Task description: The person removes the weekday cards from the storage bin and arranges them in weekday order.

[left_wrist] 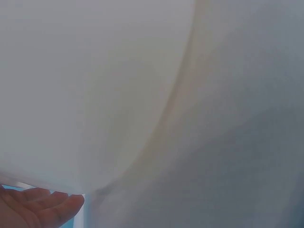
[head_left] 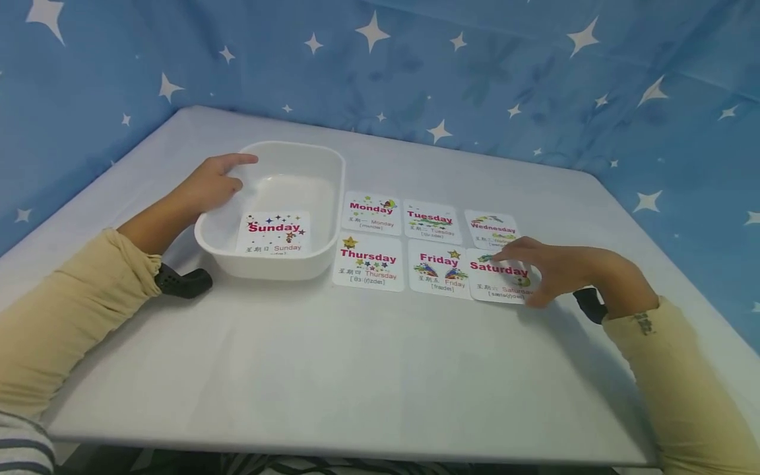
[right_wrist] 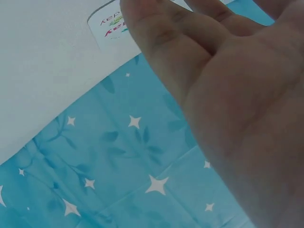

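On the left of the head view, my left hand (head_left: pixel 210 185) holds the side rim of a white plastic tub (head_left: pixel 270 267). Its thumb and forefinger reach over the inside; the left wrist view shows other fingers (left_wrist: pixel 59 209) against the tub's outer wall. A Sunday card (head_left: pixel 274 234) leans inside the tub at the near end. My right hand (head_left: pixel 555 267) spreads over the Saturday card (head_left: pixel 495 284), fingertips at its top and thumb by its lower right edge. That card lies flat, its right part covered. In the right wrist view the palm fills much of the frame.
Left of Saturday lie the Friday card (head_left: pixel 439 270) and Thursday card (head_left: pixel 369 264). Behind them are Monday (head_left: pixel 372 214), Tuesday (head_left: pixel 431 224) and Wednesday (head_left: pixel 491 229). All rest on a white-covered table (head_left: pixel 356 369). A blue star-patterned cloth (head_left: pixel 404 72) hangs behind.
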A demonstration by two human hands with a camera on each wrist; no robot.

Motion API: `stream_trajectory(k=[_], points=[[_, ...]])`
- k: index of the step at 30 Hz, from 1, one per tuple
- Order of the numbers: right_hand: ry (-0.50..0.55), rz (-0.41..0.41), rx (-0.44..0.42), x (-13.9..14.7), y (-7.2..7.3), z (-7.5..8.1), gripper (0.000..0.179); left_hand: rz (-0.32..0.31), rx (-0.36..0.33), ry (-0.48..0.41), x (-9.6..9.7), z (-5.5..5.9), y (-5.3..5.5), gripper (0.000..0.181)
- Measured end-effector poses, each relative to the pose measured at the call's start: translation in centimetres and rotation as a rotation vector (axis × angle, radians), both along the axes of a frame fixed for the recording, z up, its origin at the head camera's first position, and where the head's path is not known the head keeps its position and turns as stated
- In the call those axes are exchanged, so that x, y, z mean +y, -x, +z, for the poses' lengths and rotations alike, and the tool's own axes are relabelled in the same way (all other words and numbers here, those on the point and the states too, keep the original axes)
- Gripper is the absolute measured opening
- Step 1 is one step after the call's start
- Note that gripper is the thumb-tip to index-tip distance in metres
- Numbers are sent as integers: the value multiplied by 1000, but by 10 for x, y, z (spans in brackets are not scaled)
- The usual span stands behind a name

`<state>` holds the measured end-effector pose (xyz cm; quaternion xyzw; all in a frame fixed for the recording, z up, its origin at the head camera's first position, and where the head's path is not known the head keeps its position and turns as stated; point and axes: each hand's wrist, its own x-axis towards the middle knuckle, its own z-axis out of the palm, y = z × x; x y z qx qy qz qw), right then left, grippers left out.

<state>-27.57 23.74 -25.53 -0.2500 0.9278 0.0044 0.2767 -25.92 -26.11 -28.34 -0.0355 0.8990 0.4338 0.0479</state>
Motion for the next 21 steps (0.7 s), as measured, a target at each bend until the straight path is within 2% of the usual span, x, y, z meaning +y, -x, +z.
stream_trajectory(k=[6,9,17,21], points=[[-22,-51,-16,2,2,-4,83,-9,1,-10,-2,-1,-1,56],[0,-74,-27,6,2,-8,85,-8,2,-7,-1,0,0,56],[37,-48,-25,10,0,-11,85,-6,-6,18,-1,1,-1,56],[34,-70,-36,11,-1,-10,84,-11,-3,15,-1,-1,-1,56]])
